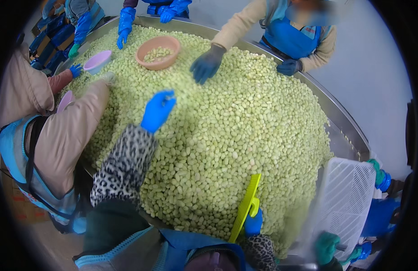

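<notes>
Bean heap (pixel 236 131): left fingers (pixel 166 97) pinch bean; right hand (pixel 253 223) grips scoop (pixel 246 207).

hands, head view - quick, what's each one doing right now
Left hand: blue glove, fingers pinched over the pile of pale green beans; holding any cannot be told.
Right hand: closed on a yellow-green plastic tool.

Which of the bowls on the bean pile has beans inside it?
The salmon-orange bowl near the pile's far side holds beans; the pale lilac bowl to its left looks empty.
</notes>
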`<state>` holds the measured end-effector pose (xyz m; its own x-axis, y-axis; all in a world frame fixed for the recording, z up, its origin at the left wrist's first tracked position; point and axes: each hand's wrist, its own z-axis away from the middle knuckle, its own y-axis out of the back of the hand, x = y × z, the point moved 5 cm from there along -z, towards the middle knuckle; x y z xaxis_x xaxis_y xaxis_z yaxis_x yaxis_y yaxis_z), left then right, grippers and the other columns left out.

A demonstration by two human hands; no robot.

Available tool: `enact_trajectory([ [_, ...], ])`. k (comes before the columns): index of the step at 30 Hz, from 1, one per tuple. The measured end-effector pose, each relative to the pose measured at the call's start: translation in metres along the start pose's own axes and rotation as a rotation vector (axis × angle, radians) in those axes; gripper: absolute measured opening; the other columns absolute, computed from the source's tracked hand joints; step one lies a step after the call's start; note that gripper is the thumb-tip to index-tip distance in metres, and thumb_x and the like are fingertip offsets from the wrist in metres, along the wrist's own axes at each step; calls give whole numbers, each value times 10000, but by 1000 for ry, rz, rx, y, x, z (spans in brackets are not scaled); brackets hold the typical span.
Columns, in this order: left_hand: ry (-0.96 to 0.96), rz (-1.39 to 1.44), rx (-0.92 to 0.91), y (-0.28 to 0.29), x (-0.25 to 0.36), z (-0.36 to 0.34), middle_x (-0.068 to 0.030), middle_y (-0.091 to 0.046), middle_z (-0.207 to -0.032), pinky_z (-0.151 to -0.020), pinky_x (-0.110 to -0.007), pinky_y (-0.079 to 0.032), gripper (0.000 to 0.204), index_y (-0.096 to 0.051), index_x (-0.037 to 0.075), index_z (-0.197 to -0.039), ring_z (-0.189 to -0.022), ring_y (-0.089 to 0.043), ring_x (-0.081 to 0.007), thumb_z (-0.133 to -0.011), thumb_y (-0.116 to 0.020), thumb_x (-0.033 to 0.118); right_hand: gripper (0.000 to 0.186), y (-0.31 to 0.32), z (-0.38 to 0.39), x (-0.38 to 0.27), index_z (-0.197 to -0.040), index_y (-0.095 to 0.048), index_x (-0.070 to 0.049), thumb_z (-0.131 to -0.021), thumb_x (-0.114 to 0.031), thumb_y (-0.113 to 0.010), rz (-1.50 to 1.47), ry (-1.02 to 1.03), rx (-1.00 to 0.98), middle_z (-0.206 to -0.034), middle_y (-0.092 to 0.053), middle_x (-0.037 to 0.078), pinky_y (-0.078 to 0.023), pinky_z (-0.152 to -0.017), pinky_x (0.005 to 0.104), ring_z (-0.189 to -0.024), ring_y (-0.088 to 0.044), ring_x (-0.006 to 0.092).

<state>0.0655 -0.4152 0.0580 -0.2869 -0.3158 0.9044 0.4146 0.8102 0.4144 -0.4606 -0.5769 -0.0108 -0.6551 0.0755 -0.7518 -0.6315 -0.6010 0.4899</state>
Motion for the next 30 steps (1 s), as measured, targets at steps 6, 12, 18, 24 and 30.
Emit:
enact_trajectory([
  [6, 190, 21, -66, 1, -10, 155, -59, -620, -1108, -804, -286, -486, 264, -632, 56, -1182, -929, -576, -147, -930, -627, 135, 330, -34, -1, -12, -1191, -562, 4, -909, -142, -655, -237, 110, -170, -1002, -669, 132, -551, -730, 328, -855, -661, 211],
  [12, -68, -229, 16, 24, 6, 273, -158, -610, -1160, -900, -382, -485, 304, -621, 49, -1173, -1058, -599, -313, -876, -671, 85, 256, -62, -13, -54, -1121, -579, 17, -880, -64, -605, -589, 24, -109, -928, -664, 151, -549, -627, 330, -754, -668, 233],
  [18, -173, -382, 80, 20, -2, 346, -193, -607, -1152, -949, -421, -459, 323, -621, 56, -1183, -1088, -576, -373, -864, -659, 87, 397, -91, -40, -107, -1201, -532, 6, -831, -83, -647, -411, 275, -179, -869, -618, 116, -474, -565, 328, -697, -599, 176],
  [24, -269, -508, 69, 20, -4, 374, -192, -623, -1122, -879, -437, -466, 320, -622, 45, -1187, -1032, -589, -379, -877, -652, 117, 397, -30, -10, -153, -1197, -508, 14, -893, -185, -665, -401, 303, -133, -935, -645, 140, -528, -597, 332, -743, -643, 195],
  [30, -277, -495, 64, 12, 5, 369, -195, -640, -1020, -792, -442, -488, 279, -634, 35, -1149, -923, -614, -382, -881, -640, 113, 215, 105, -22, -57, -997, -621, 19, -872, -154, -648, -219, 218, 57, -782, -674, 100, -510, -517, 312, -638, -667, 178],
])
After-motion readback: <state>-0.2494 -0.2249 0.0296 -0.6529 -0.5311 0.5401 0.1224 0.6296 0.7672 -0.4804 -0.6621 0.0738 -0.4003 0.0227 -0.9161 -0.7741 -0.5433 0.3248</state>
